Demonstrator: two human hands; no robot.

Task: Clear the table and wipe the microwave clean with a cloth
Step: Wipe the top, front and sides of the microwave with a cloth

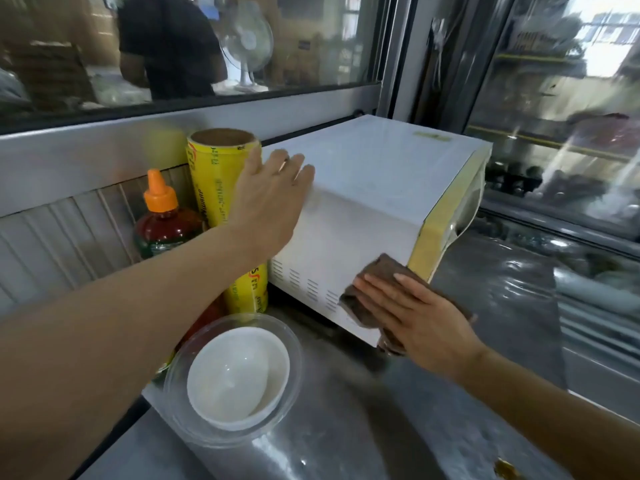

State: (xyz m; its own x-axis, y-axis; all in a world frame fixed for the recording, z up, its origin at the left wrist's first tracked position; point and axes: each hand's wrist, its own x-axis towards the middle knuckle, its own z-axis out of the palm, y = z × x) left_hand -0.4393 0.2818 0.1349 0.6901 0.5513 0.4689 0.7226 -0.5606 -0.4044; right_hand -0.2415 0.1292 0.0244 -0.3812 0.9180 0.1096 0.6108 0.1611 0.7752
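right hand (420, 318): flat fingers press the brown cloth (375, 296) on the microwave (374, 188) side, lower middle of frame
left hand (268, 199): released, steadying its top edge
risk: I'd guess my left arm knocks the sauce bottle (162, 220) or wrap roll (218, 181)

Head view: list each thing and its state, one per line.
microwave: door shut, side being wiped
cloth: pressed flat on microwave's side
right hand: flat on cloth
left hand: resting on microwave's top edge
sauce bottle: upright, capped
wrap roll: upright
bowl: upright, looks empty
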